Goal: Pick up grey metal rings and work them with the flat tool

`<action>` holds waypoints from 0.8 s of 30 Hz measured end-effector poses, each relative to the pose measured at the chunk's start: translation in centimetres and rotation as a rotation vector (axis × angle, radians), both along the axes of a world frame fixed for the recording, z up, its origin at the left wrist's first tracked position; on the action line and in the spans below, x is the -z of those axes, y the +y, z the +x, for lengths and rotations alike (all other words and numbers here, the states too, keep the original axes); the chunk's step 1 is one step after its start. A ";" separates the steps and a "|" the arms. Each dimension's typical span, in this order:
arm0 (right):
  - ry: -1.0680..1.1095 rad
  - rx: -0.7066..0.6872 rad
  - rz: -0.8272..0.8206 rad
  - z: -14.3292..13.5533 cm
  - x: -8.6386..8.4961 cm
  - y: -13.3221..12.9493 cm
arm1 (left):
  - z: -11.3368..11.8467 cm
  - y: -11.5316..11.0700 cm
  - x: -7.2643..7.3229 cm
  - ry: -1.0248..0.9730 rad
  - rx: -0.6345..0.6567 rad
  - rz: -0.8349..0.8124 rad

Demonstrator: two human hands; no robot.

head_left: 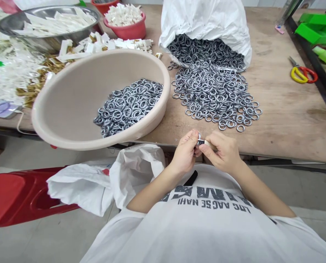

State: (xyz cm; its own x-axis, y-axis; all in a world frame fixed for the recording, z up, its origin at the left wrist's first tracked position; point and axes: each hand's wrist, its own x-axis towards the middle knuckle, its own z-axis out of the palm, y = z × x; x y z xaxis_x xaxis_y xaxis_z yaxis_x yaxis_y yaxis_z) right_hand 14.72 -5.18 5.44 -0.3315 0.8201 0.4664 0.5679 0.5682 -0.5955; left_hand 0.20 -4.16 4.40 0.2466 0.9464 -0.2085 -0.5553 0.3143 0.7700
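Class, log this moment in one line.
left hand: shiny grey ring | right hand: small black-and-white piece | ahead: loose grey-ring pile

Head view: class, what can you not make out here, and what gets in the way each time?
All in the head view:
Grey ring: full outline, covered by the fingers of the left hand.
Dark-and-white piece: right-hand end, covered by the right hand.
White sack: far end, cut off by the top edge.
Red stool: one side, cut off by the left edge.
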 end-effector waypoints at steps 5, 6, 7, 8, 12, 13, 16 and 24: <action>-0.003 0.121 -0.111 1.1 0.8 1.5 | 0.0 -0.7 0.0 0.025 0.097 0.080; -0.037 0.195 -0.150 1.6 1.1 2.1 | -0.1 -0.8 -0.1 0.030 0.126 0.104; -0.104 0.273 -0.189 2.1 1.5 2.7 | -0.1 -0.9 -0.2 0.033 0.143 0.119; -0.192 0.353 -0.218 2.6 1.9 3.3 | -0.1 -0.9 -0.3 0.033 0.145 0.123; -0.483 0.573 -0.253 3.7 2.8 4.8 | -0.2 -0.6 -0.2 0.048 0.088 0.075; -0.517 0.586 -0.264 3.8 2.8 4.9 | -0.2 -0.4 -0.1 0.060 0.082 0.056; -0.558 0.565 -0.281 3.6 2.6 5.0 | -0.2 0.1 0.3 0.086 0.073 -0.020; -0.521 0.526 -0.266 4.0 2.9 4.8 | -0.8 1.1 -0.1 -0.053 0.057 -0.105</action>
